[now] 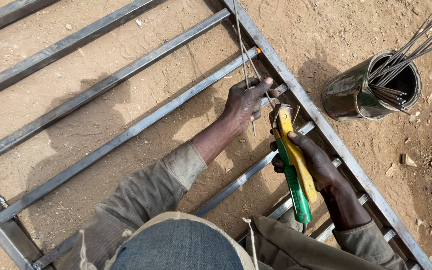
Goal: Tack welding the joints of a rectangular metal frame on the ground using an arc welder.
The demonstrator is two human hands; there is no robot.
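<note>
A steel frame [321,125] of long bars is lying across the sandy ground, running from lower left to upper right. My right hand [311,160] is gripping a yellow-green electrode holder [293,162], its long axis pointing up-frame. Just beside it, nearer the rod, my left hand [246,102] is pinching a thin welding rod [242,50] leading up-frame from the holder's head.

Metal frame [326,131] flat on dirt ground [126,120], can [356,92] of rods [406,50] just right of it.
</note>
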